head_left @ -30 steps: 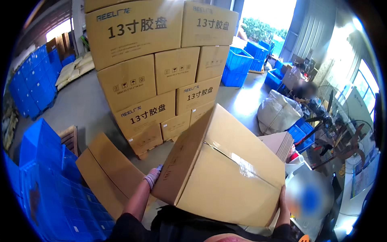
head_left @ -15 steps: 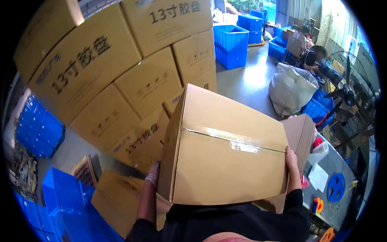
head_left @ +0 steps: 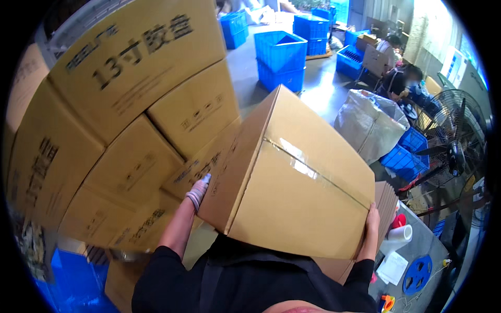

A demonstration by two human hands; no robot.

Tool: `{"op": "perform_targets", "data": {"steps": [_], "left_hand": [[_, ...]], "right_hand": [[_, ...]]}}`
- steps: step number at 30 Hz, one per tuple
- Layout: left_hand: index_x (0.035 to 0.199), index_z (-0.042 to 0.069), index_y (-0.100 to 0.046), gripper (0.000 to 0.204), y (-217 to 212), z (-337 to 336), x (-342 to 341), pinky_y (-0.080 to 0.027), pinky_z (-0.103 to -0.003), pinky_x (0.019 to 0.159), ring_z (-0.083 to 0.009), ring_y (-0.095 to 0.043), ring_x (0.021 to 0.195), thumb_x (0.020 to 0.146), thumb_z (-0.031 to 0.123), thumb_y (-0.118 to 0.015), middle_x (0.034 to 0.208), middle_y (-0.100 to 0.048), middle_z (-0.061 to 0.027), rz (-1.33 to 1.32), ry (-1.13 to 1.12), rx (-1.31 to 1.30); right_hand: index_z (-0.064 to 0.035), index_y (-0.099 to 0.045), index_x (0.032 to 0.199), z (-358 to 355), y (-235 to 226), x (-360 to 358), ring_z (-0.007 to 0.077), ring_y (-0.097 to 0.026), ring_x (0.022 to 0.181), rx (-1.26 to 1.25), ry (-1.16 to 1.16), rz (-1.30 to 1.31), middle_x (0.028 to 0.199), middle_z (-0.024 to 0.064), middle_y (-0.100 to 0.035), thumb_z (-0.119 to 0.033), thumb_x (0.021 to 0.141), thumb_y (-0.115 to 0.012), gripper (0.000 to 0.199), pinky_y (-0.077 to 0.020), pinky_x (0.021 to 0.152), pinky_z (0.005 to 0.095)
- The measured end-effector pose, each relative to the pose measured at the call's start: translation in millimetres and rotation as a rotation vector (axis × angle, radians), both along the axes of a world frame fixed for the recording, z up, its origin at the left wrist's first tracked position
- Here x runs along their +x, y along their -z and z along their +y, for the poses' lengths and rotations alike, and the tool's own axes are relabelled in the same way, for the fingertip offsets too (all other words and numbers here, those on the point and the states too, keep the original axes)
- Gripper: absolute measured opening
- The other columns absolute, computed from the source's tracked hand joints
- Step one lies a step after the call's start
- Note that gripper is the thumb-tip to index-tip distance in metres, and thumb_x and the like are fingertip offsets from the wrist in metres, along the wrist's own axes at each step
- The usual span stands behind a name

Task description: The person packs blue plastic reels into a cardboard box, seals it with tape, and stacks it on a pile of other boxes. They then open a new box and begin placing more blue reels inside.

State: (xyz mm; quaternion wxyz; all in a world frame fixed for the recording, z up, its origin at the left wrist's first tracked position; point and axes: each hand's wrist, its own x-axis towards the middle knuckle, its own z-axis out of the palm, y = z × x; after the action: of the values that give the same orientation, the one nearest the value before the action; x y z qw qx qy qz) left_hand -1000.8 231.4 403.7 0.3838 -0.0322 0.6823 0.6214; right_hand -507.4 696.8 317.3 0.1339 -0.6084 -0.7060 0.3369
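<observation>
"Where do you see printing?"
"On the large stacked carton [head_left: 141,62], at upper left: big black characters with a number, and above them a smaller dark-blue mark."
"And near it?"
"The carton just below [head_left: 195,109] carries a row of small handling symbols. The left-edge carton [head_left: 55,156] has big dark characters, blurred."
"The held carton [head_left: 297,180], in the centre?"
"Dark print on its left side, too slanted for reading."

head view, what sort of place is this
Probably a warehouse or a factory's packing area, judging by the taped box in front, the carton stack to its left, and the blue crates beyond.
</observation>
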Motion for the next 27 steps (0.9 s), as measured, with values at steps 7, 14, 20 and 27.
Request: {"op": "perform_targets", "data": {"steps": [7,14,20,27], "left_hand": [[0.107,0.002,-0.066,0.049,71.5,210.4,-87.1,-0.052,-0.037,0.076,-0.0232,-0.066,0.080,0.096,0.047,-0.049,0.096,-0.070,-0.0114,-0.092,0.097,-0.059],[0.117,0.001,-0.061,0.053,58.9,403.1,-186.7,-0.052,-0.037,0.085,-0.0236,-0.067,0.090,0.100,0.045,-0.037,0.104,-0.069,-0.0131,-0.301,0.244,0.178],[0.111,0.002,-0.064,0.052,-8.8,532.3,-244.2,-0.052,-0.037,0.081,-0.0219,-0.067,0.087,0.099,0.046,-0.039,0.101,-0.070,-0.0119,-0.280,0.181,0.115],[0.112,0.003,-0.064,0.051,43.8,622.6,-358.8,-0.053,-0.038,0.081,-0.0238,-0.067,0.087,0.098,0.047,-0.042,0.103,-0.070,-0.0123,-0.333,-0.006,0.264]], "right_hand": [[0.0056,-0.057,0.115,143.4,2.0,-37.2,0.0501,-0.052,0.110,0.142,0.143,-0.240,0.116,0.0334,-0.057,-0.051,0.098,-0.027,0.067,-0.0381,0.098,0.0533],[0.0056,-0.060,0.107,312.8,-75.8,-134.6,0.0506,-0.056,0.101,0.143,0.148,-0.287,0.108,0.0308,-0.061,-0.056,0.098,-0.027,0.070,-0.0451,0.086,0.0530],[0.0076,-0.063,0.096,463.5,-108.4,-173.6,0.0454,-0.061,0.094,0.219,0.139,-0.077,0.097,0.0300,-0.065,-0.059,0.097,-0.026,0.077,-0.0460,0.083,0.0500],[0.0054,-0.057,0.117,638.3,-82.3,-369.0,0.0505,-0.052,0.110,0.365,0.075,-0.298,0.113,0.0345,-0.058,-0.060,0.096,-0.024,0.076,-0.0398,0.096,0.0513]]}}
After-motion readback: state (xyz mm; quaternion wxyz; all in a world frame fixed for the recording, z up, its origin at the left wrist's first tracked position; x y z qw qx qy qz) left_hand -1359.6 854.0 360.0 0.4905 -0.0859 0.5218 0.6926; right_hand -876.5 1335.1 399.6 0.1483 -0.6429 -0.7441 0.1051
